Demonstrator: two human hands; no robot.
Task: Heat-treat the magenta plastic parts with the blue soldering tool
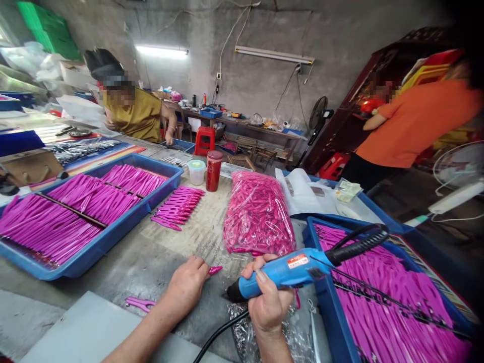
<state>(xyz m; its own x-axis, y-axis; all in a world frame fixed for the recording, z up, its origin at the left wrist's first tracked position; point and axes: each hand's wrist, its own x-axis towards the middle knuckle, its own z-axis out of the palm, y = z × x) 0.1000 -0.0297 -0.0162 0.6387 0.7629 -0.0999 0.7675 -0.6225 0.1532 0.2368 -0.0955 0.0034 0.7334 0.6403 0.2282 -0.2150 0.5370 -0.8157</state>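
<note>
My right hand (269, 297) is wrapped around a blue electric screwdriver (282, 275), its black nose pointing left and down at the tabletop. Close by, my left hand (188, 282) is closed and pressed low over the table. A small glossy pink pointed piece (215, 270) sticks out from its fingertips; the rest of that piece is hidden. One more purple-pink forked part (139, 303) lies partly behind my left forearm. Small dark metal bits, apparently screws (237, 322), lie in clear plastic under the screwdriver's cord.
Blue trays of purple-pink strips stand at left (113, 237) and right (321, 297). A clear bag of pink pieces (259, 214), a row of assembled pink parts (179, 205), a red tumbler (214, 171) and a lidded tub (196, 173) are ahead. Two other people are beyond.
</note>
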